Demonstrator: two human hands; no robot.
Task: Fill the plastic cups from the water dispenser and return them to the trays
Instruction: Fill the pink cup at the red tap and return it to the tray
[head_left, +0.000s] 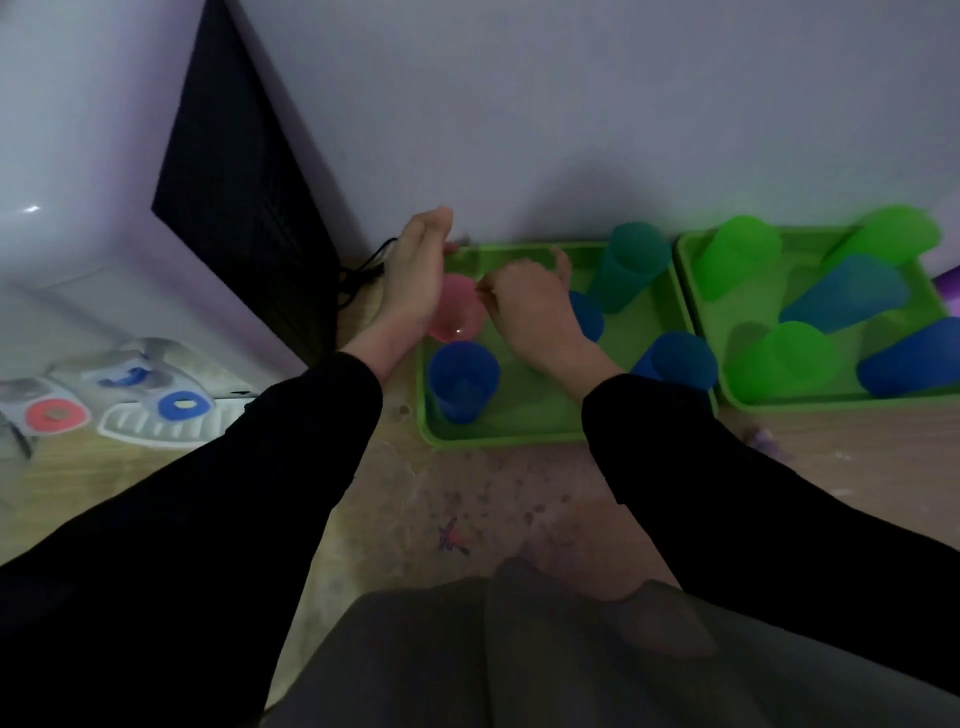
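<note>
Straight-fingered left hand (410, 283) cradles the probably light, flexible pink cup (458, 312), right hand (530, 306) pinches its rim; best held gently mid-wall.

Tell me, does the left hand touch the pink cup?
Touching: head view shows the left hand lying against the pink cup with no gap.

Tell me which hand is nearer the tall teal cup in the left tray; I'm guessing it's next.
Right. The right hand sits just left of the teal cup; the left hand is farther left, beside the pink cup by the left rim of the tray.
</note>
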